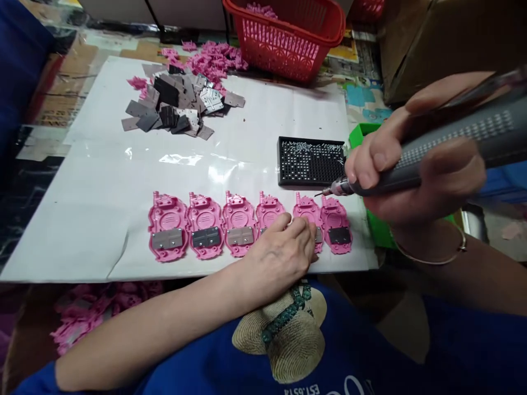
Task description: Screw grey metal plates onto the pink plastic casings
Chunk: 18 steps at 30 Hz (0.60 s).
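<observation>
Several pink plastic shells lie in a row along the near edge of the white board, with grey or black plates across their lower parts. Over the right part of this row my left hand is closed, its curled fingers pressed on one pink shell and partly hiding its neighbour. In my right hand is a grey electric screwdriver, gripped round the body. Its thin bit points left, just above the top of the shell under my left hand. Behind the bit sits a black screw tray holding small silver screws.
A heap of grey and black plates lies at the back left of the white board. Small pink parts are piled behind it, beside a red basket. A green bin stands right; more pink pieces lie below the board.
</observation>
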Available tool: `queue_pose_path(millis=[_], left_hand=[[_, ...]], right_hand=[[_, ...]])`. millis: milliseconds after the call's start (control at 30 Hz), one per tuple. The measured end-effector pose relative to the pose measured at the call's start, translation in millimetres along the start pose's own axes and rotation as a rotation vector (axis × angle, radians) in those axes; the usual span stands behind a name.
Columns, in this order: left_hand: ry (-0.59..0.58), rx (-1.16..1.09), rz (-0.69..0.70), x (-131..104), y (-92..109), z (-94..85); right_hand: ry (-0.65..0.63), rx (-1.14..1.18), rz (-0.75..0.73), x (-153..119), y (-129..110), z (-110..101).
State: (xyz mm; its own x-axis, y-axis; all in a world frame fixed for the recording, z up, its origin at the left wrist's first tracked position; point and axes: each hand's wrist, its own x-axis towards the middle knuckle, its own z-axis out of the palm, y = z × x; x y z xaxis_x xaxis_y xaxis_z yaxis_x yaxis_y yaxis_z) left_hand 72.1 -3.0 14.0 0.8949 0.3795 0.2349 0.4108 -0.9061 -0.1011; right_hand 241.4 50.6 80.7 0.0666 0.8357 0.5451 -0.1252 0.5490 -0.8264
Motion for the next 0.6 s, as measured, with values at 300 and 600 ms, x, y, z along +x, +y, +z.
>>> queue_pose_path(millis=[300, 600], left_hand=[[-0.007, 0.004, 0.004, -0.3, 0.5, 0.6], [-0.085, 0.015, 0.026, 1.2, -1.4, -6.5]], right_hand=[[-0.046, -0.012, 0.023, -6.8, 12.2, 1.7], [-0.129, -0.063, 0.160, -15.0, 13.9, -6.2]])
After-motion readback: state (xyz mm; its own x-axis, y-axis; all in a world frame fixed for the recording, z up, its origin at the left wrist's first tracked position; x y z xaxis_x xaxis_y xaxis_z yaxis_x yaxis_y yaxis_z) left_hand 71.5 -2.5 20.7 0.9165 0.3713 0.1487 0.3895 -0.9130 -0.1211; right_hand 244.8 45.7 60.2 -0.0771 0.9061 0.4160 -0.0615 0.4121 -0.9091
